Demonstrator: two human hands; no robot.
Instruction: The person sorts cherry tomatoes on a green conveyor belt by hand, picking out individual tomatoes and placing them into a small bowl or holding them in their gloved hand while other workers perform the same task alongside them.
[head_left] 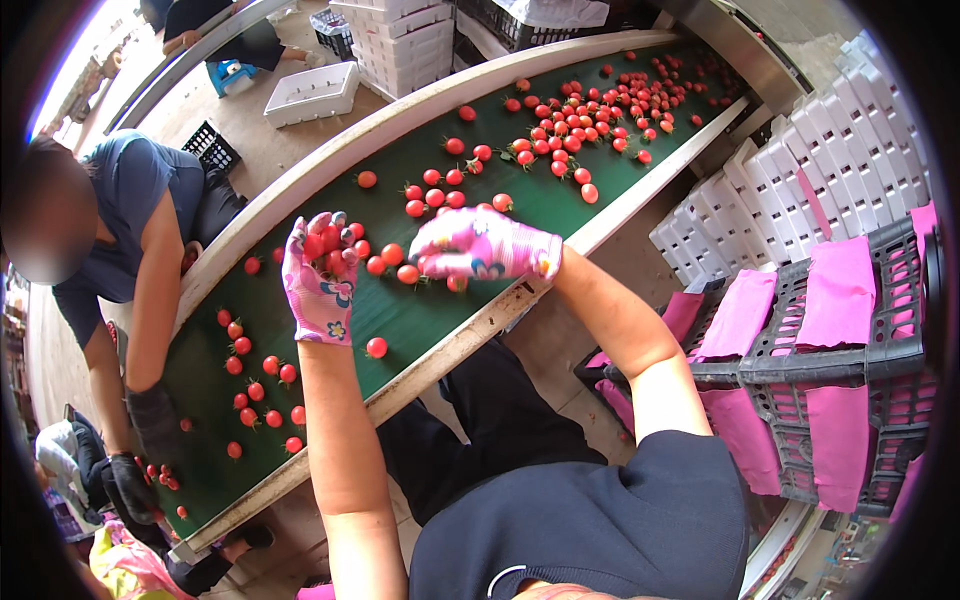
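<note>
A green conveyor belt (400, 325) carries loose red cherry tomatoes (575, 128) in front of me. Both my hands wear pink flowered gloves. My left hand (325, 285) is cupped over the belt around several cherry tomatoes (322, 243), its fingers curled up about them. Just right of it, my right hand (485, 245) is low over the belt with its fingers bent down and pressed together. Its fingertips are slightly blurred, beside a few tomatoes (408, 274), and what they hold is hidden.
Across the belt a co-worker in dark gloves (150, 425) reaches over its left end. White crates (800, 170) and black crates lined with pink sheets (840, 290) stand at my right. More white crates (395, 45) are stacked beyond the belt, whose pale rim (450, 360) runs before me.
</note>
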